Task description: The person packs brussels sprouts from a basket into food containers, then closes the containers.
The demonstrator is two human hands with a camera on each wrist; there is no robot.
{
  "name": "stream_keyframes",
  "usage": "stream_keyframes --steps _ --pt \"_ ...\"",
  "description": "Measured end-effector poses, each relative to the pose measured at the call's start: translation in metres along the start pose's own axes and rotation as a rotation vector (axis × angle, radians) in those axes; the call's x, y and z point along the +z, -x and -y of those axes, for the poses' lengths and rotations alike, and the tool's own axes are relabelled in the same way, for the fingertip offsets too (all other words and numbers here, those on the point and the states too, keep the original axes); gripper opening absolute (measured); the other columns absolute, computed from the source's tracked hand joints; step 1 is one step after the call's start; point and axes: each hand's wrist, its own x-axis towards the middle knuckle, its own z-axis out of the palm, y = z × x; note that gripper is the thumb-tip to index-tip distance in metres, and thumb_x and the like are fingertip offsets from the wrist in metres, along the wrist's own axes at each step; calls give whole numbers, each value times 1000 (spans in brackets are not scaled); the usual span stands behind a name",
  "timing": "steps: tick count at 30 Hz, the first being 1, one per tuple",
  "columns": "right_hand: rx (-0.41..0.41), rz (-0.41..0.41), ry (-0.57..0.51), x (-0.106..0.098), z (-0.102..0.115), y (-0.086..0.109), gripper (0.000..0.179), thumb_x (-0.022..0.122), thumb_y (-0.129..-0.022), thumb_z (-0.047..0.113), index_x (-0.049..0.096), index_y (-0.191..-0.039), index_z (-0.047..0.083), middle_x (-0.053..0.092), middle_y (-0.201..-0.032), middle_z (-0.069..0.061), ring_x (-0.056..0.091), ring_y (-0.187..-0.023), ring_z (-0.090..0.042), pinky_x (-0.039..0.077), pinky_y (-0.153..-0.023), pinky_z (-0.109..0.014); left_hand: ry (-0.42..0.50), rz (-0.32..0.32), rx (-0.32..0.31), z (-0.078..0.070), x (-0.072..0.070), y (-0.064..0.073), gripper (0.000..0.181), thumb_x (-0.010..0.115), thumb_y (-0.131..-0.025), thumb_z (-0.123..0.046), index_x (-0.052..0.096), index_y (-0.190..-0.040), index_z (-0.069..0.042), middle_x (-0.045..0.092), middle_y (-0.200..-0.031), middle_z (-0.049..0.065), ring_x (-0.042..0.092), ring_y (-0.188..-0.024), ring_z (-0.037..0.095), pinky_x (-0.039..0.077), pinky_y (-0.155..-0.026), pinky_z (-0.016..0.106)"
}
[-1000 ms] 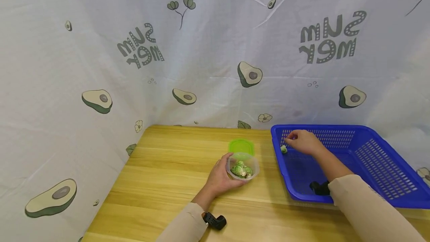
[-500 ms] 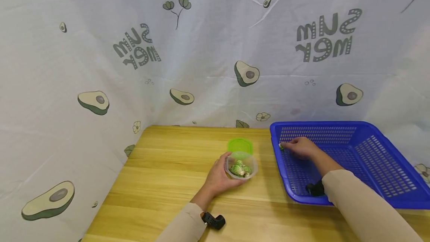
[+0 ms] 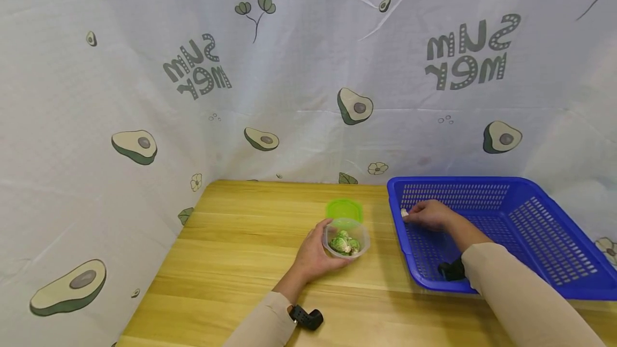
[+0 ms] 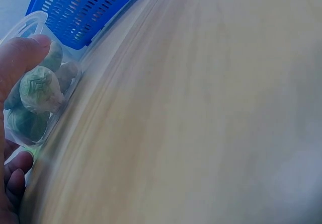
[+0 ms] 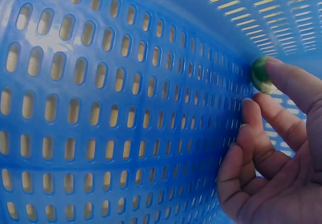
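Observation:
My left hand grips a clear plastic container, thumb on the near side and fingers round the left side. Several Brussels sprouts lie in it; the left wrist view shows the sprouts close behind the thumb. Inside the blue basket, at its left wall, my right hand pinches a single Brussels sprout. From the right wrist, thumb and index fingertip meet at this green sprout, while the other fingers curl near the slotted basket floor.
A bright green lid lies flat on the wooden table, just behind the container. White patterned cloth hangs behind and to the left of the table. The basket's raised rim surrounds my right hand.
My right hand has come down onto the sprout and taken it between its fingertips. The sprout has turned, its pale end now showing. My left hand keeps its hold on the container.

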Motion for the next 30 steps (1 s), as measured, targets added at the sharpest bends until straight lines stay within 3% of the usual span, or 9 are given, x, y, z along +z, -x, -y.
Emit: stream_keyframes --steps 17,25,30 --pt "-83 12 57 -2 1 2 29 73 -91 29 68 -93 0 58 -78 -3 53 -72 -18 43 -63 -29 -5 -2 15 0 -1 1 106 92 -69 -47 36 -156 -21 58 -141 7 56 -129 28 47 -107 50" --pt "1 25 8 -5 8 4 28 71 -93 28 67 -96 0 59 -79 -3 55 -70 -16 45 -60 -29 -4 -5 14 1 -1 1 105 92 -69 -48 37 -155 -22 58 -140 7 56 -128 28 47 -106 50" --pt "-34 -12 20 -12 15 9 33 70 -95 29 65 -100 -3 62 -81 -8 58 -71 -19 46 -61 -31 13 -6 12 1 -1 2 105 92 -69 -47 37 -154 -21 58 -141 8 56 -129 29 47 -106 51"
